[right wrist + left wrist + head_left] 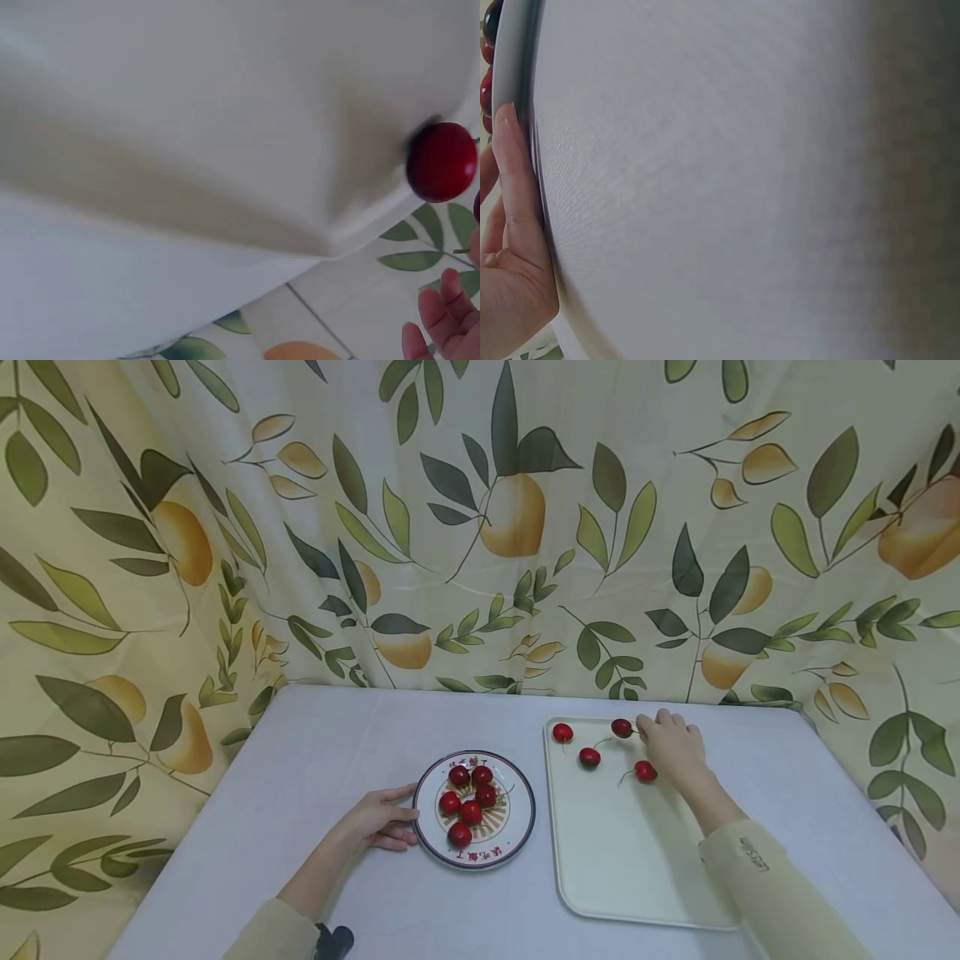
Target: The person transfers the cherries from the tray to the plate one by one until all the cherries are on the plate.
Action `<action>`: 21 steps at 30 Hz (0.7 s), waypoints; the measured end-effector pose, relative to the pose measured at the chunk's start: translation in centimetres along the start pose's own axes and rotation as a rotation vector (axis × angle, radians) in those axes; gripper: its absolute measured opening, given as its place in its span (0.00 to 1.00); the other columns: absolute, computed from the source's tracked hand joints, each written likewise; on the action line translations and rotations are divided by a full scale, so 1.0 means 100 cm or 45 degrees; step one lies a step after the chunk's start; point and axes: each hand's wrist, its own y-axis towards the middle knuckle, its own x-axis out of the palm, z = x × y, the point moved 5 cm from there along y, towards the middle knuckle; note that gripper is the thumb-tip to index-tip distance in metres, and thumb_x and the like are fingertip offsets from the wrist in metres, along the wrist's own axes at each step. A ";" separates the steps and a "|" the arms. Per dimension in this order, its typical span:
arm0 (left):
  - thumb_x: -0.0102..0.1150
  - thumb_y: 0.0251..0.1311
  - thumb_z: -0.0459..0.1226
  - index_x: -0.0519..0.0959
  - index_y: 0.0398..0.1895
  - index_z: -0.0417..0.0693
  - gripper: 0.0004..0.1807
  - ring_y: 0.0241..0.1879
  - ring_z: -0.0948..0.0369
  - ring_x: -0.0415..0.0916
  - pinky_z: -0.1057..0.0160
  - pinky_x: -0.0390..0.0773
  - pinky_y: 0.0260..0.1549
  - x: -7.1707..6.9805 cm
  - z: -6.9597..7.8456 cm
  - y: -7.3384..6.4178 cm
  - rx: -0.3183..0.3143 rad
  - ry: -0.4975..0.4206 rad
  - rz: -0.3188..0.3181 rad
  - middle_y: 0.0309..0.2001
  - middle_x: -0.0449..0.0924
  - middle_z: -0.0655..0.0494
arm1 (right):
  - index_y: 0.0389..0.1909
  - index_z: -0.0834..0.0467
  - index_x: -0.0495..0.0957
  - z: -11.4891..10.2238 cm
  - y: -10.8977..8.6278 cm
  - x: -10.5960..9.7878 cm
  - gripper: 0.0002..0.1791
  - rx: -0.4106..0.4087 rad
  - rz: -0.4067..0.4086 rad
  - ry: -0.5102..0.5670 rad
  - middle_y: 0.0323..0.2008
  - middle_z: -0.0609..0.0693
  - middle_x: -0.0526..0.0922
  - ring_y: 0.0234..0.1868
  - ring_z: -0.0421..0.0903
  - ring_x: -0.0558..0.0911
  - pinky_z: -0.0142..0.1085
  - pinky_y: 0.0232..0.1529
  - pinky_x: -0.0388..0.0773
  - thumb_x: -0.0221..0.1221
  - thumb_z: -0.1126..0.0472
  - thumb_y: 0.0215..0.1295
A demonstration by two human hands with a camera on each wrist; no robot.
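My left hand [380, 820] lies at the left side of a white plate [517, 827] with a dark rim. Its extended fingers [514, 161] touch the plate's edge in the left wrist view. Several red cherries [471, 812] sit on the plate. Over the far right part of a cream tray [630, 860], my right hand [675, 750] pinches the stem of a cherry [622, 727]. That stem [460, 251] shows beside the fingertips in the right wrist view. Other cherries on the tray are at the far left corner [562, 732], the middle [589, 757] and beside my wrist [645, 771].
A white cloth covers the table [337, 735]. The tray stands to the right of the plate, with a narrow strip of cloth between them. Behind the table hangs a curtain [465, 593] printed with fruit and leaves.
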 end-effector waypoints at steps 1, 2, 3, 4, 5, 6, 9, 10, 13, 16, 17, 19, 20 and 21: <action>0.57 0.57 0.33 0.62 0.67 0.48 0.32 0.23 0.57 0.81 0.59 0.83 0.26 0.000 0.000 0.000 -0.002 0.000 -0.001 0.32 0.82 0.45 | 0.39 0.60 0.70 -0.003 0.001 -0.002 0.04 -0.009 0.015 0.005 0.33 0.61 0.67 0.38 0.60 0.68 0.54 0.35 0.68 0.50 0.65 0.65; 0.57 0.57 0.33 0.62 0.67 0.48 0.32 0.23 0.57 0.81 0.59 0.83 0.26 0.000 0.000 0.001 -0.004 0.000 -0.003 0.32 0.82 0.46 | 0.38 0.59 0.70 -0.006 0.001 -0.003 0.03 -0.022 0.033 0.005 0.33 0.60 0.67 0.38 0.60 0.68 0.53 0.34 0.68 0.50 0.65 0.65; 0.57 0.58 0.33 0.62 0.67 0.49 0.32 0.23 0.57 0.81 0.59 0.83 0.26 -0.001 -0.001 0.001 -0.005 0.002 -0.005 0.31 0.82 0.46 | 0.38 0.59 0.70 -0.010 0.001 -0.005 0.03 -0.034 0.046 0.010 0.33 0.60 0.67 0.37 0.60 0.68 0.53 0.34 0.68 0.51 0.65 0.65; 0.57 0.58 0.33 0.61 0.67 0.49 0.32 0.23 0.57 0.81 0.59 0.83 0.27 -0.001 -0.001 0.001 -0.005 0.004 -0.009 0.31 0.82 0.46 | 0.37 0.59 0.70 -0.014 0.001 -0.007 0.03 -0.047 0.062 0.014 0.33 0.60 0.67 0.37 0.59 0.68 0.52 0.33 0.68 0.51 0.64 0.65; 0.57 0.58 0.33 0.61 0.67 0.48 0.32 0.23 0.57 0.82 0.59 0.83 0.27 -0.001 -0.001 0.001 -0.004 0.005 -0.012 0.31 0.82 0.46 | 0.37 0.58 0.70 -0.019 0.000 -0.009 0.02 -0.060 0.078 0.020 0.33 0.59 0.67 0.37 0.59 0.68 0.51 0.33 0.68 0.51 0.64 0.65; 0.57 0.58 0.33 0.61 0.67 0.48 0.32 0.23 0.57 0.82 0.59 0.83 0.27 -0.001 -0.001 0.001 0.000 0.006 -0.016 0.31 0.82 0.47 | 0.37 0.58 0.70 -0.024 0.000 -0.011 0.02 -0.075 0.090 0.024 0.33 0.59 0.67 0.36 0.58 0.68 0.51 0.33 0.68 0.51 0.64 0.65; 0.57 0.58 0.33 0.61 0.67 0.49 0.32 0.23 0.57 0.81 0.59 0.83 0.26 -0.001 -0.001 0.001 0.005 0.002 -0.017 0.31 0.82 0.47 | 0.37 0.58 0.70 -0.041 -0.002 -0.018 0.02 -0.121 0.123 0.042 0.32 0.58 0.67 0.36 0.56 0.68 0.49 0.33 0.68 0.52 0.64 0.64; 0.57 0.58 0.33 0.61 0.67 0.49 0.32 0.23 0.57 0.81 0.59 0.83 0.26 -0.001 -0.001 0.001 0.009 0.004 -0.016 0.31 0.82 0.47 | 0.37 0.57 0.71 -0.047 -0.003 -0.020 0.02 -0.137 0.135 0.047 0.32 0.57 0.67 0.35 0.56 0.68 0.49 0.33 0.68 0.53 0.64 0.64; 0.57 0.58 0.33 0.62 0.66 0.49 0.32 0.23 0.57 0.81 0.59 0.83 0.26 -0.001 -0.001 0.001 0.008 0.007 -0.008 0.31 0.82 0.47 | 0.36 0.57 0.71 -0.065 -0.006 -0.023 0.03 -0.207 0.176 0.043 0.31 0.55 0.68 0.34 0.54 0.68 0.47 0.32 0.68 0.55 0.64 0.62; 0.57 0.58 0.33 0.62 0.67 0.49 0.32 0.23 0.57 0.81 0.59 0.83 0.27 -0.001 -0.001 0.001 0.008 0.011 -0.006 0.32 0.82 0.46 | 0.34 0.56 0.72 -0.083 -0.009 -0.024 0.04 -0.278 0.223 0.044 0.28 0.54 0.68 0.32 0.53 0.68 0.44 0.29 0.68 0.58 0.65 0.60; 0.57 0.58 0.33 0.62 0.67 0.48 0.32 0.23 0.58 0.81 0.59 0.83 0.27 -0.001 -0.001 0.001 0.007 0.010 -0.006 0.32 0.82 0.46 | 0.34 0.56 0.72 -0.089 -0.010 -0.024 0.04 -0.300 0.232 0.043 0.28 0.53 0.68 0.32 0.52 0.68 0.44 0.29 0.67 0.58 0.65 0.59; 0.57 0.57 0.33 0.61 0.67 0.48 0.32 0.23 0.58 0.81 0.59 0.83 0.26 -0.001 -0.001 0.001 0.006 0.009 -0.007 0.31 0.82 0.46 | 0.33 0.55 0.73 -0.099 -0.012 -0.024 0.06 -0.329 0.242 0.056 0.27 0.52 0.68 0.31 0.51 0.68 0.42 0.28 0.67 0.60 0.65 0.58; 0.57 0.57 0.33 0.61 0.67 0.48 0.32 0.22 0.58 0.81 0.59 0.83 0.26 -0.001 0.000 0.000 0.008 0.005 -0.011 0.31 0.82 0.46 | 0.33 0.54 0.73 -0.105 -0.012 -0.023 0.06 -0.338 0.237 0.063 0.27 0.52 0.68 0.31 0.50 0.68 0.41 0.28 0.67 0.61 0.65 0.57; 0.57 0.57 0.33 0.61 0.67 0.48 0.32 0.22 0.58 0.81 0.59 0.83 0.26 -0.001 0.000 0.000 0.014 0.001 -0.016 0.30 0.82 0.47 | 0.33 0.54 0.74 -0.110 -0.013 -0.022 0.07 -0.349 0.233 0.066 0.28 0.52 0.69 0.32 0.50 0.68 0.41 0.29 0.68 0.62 0.64 0.56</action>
